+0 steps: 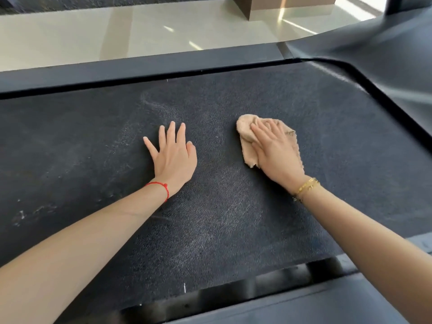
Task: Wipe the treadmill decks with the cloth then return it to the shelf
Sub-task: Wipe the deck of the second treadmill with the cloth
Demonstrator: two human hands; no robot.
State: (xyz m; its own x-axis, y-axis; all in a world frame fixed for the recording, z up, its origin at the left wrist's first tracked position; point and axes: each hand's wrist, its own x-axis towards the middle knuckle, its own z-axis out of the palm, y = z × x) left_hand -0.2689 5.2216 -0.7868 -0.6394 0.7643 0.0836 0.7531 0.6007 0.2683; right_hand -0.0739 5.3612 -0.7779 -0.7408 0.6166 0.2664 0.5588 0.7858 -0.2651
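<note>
Right hand presses flat atop cloth on treadmill deck.

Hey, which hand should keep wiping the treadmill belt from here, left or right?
Right. The right hand already presses the tan cloth flat on the treadmill belt. The left hand lies open on the belt with nothing under it, so it probably just braces.

Tan cloth; black speckled treadmill deck; red wrist string; gold bracelet.
</note>
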